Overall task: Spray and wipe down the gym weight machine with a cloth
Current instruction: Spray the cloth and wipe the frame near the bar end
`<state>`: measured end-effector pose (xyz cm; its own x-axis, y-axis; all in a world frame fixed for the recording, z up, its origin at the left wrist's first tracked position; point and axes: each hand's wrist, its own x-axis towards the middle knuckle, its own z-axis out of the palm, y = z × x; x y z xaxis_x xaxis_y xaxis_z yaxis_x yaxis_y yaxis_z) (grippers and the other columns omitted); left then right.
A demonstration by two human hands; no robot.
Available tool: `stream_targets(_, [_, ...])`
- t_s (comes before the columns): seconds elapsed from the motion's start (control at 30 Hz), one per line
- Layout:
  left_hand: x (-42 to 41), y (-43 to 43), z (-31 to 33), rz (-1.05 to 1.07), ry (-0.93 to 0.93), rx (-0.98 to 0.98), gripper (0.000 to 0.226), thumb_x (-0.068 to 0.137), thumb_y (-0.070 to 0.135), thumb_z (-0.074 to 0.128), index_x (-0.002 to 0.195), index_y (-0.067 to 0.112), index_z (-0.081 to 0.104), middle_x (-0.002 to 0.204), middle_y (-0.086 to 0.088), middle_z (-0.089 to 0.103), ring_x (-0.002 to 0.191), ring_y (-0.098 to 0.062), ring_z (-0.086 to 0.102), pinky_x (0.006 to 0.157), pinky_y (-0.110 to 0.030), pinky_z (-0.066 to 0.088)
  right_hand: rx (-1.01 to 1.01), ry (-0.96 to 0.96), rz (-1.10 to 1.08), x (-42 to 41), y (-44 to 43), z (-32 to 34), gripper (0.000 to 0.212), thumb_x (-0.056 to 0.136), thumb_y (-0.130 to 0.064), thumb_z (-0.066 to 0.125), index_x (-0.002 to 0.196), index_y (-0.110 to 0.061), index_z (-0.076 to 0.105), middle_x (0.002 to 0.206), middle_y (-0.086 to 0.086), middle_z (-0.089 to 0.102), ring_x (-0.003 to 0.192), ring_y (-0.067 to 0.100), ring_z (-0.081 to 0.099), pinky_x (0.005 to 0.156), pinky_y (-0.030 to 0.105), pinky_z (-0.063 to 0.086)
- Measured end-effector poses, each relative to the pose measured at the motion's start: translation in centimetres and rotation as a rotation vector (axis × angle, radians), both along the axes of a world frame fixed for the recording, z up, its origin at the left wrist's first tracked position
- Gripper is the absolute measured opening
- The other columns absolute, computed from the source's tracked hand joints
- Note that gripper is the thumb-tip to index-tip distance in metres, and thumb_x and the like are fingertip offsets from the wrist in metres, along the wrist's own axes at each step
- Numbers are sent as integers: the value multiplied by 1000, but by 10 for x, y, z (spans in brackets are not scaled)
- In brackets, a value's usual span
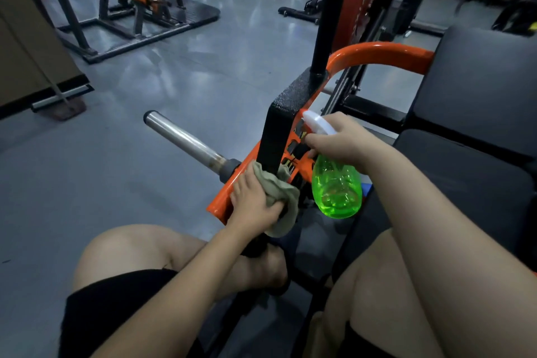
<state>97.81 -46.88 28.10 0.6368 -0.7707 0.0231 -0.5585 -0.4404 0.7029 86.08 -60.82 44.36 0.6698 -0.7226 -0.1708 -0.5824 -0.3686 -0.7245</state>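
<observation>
Head view.
Left grip [252, 206]: clenched round the olive cloth [286, 197], pressing it against the weight machine's orange frame [219, 205] at the foot of the black upright [276, 136].
Right grip [340, 139]: grasping the green spray bottle [337, 186] by its neck, white nozzle [316, 123] just beside the upright.
Steel sleeve [186, 141]: juts left.
Grey seat pad [479, 90]: at right.

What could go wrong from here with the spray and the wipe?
1. The right hand holds the spray bottle with its nozzle close against the black post. A squeeze may run and drip onto the glossy floor, leaving it slick.
2. The left hand grips the cloth where the post meets the orange frame. If that part pivots, fingers could get pinched.
</observation>
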Motion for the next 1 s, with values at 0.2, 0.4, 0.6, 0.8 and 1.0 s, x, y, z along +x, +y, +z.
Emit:
stream_targets(0.2, [10,-39,66,43,244,-371,56,70,46,71,115,26,45,113,-2,62,107,-21,61,90,-37,51,-13,-43,-57,6,-12,-2,20,86,-19,59,93,-4,69,79,11,75,76,29,72,69,38,56])
stream_targets(0.4, [31,-85,118,60,612,-630,22,75,21,89,91,20,74,86,6,78,84,-9,74,76,-29,59,-108,-72,-192,10,-25,-3,14,87,-13,54,80,-3,61,71,11,59,62,25,55,56,31,44])
stream_targets(0.6, [41,-79,123,-157,889,-569,16,85,7,79,101,8,77,97,-9,78,88,-18,74,79,-29,59,-113,-104,-219,15,-32,-6,18,88,-15,53,79,1,54,67,7,48,62,23,44,57,32,36])
stream_targets(0.8, [53,-76,130,-293,932,-345,19,91,17,73,109,11,74,106,-8,78,97,-18,74,83,-26,58,-58,-127,-200,17,-28,-8,16,87,-15,52,74,-6,50,66,4,45,63,21,43,60,35,35])
stream_targets(1.0, [59,-76,145,-303,905,-168,22,90,19,75,110,11,74,108,-10,77,97,-22,74,85,-31,60,-72,-102,-177,18,-28,-7,15,88,-16,54,74,-11,53,70,5,51,65,23,48,62,35,39])
